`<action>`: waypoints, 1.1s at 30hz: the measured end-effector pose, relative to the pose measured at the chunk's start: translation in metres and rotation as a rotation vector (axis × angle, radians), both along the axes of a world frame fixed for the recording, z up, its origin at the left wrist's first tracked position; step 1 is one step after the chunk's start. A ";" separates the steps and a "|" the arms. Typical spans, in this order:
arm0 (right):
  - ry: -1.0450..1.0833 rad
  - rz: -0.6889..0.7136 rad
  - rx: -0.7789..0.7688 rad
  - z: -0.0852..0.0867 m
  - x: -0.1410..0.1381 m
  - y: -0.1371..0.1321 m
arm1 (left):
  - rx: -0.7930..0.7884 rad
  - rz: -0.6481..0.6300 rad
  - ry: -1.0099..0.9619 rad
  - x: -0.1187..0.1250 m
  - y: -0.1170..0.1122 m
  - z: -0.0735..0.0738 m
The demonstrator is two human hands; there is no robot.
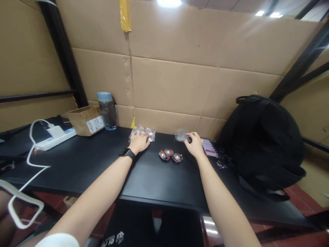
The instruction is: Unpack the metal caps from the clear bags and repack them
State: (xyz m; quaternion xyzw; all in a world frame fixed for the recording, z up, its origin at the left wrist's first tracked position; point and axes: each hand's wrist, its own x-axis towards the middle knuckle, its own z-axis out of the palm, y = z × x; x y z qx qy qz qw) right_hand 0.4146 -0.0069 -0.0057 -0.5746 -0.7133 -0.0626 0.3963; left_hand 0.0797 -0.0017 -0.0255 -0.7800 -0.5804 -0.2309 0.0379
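My left hand (pixel 139 141) rests on a heap of small clear packets (pixel 143 132) with red and silver contents, fingers curled over them. My right hand (pixel 194 144) reaches to a small stack of clear plastic bags (pixel 181 134) near the cardboard wall, fingers closed on its edge. Between my hands lie three round silver pieces with red parts (pixel 170 155) on the black table (pixel 82 164). A black watch (pixel 127 153) is on my left wrist.
A black backpack (pixel 259 144) fills the right side, with a card (pixel 209 147) and keys (pixel 221 165) beside it. At the left stand a water bottle (pixel 107 110), an open cardboard box (pixel 84 120) and a white power strip (pixel 55 138) with cable. Cardboard walls (pixel 180 85) close off the back.
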 end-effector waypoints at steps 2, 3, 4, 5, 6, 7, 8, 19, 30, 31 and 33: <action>0.025 0.005 0.000 0.001 -0.002 -0.002 | -0.031 -0.082 -0.001 0.001 -0.002 0.001; 0.033 0.012 -0.001 0.002 -0.003 -0.004 | -0.029 -0.106 -0.006 0.001 -0.003 0.001; 0.041 0.022 -0.003 0.003 -0.005 -0.005 | -0.017 -0.115 -0.014 0.003 -0.005 0.002; 0.049 0.035 -0.005 0.004 -0.007 -0.006 | 0.004 -0.109 -0.025 0.005 -0.007 0.002; 0.061 0.054 -0.007 0.005 -0.010 -0.007 | 0.027 -0.095 -0.034 0.007 -0.009 0.003; 0.078 0.080 -0.006 0.006 -0.014 -0.009 | 0.048 -0.077 -0.042 0.010 -0.011 0.004; 0.100 0.116 -0.004 0.007 -0.019 -0.011 | 0.066 -0.054 -0.055 0.013 -0.012 0.005; 0.416 0.557 -0.131 0.024 -0.073 -0.042 | 0.072 -0.448 -0.581 0.064 -0.050 0.029; 0.672 0.531 -0.338 0.020 -0.057 -0.033 | -0.203 -0.539 -0.740 0.069 -0.054 0.019; 0.702 0.504 -0.328 0.021 -0.057 -0.033 | -0.216 -0.550 -0.766 0.069 -0.052 0.017; 0.756 0.473 -0.316 0.022 -0.057 -0.032 | -0.226 -0.550 -0.807 0.069 -0.048 0.012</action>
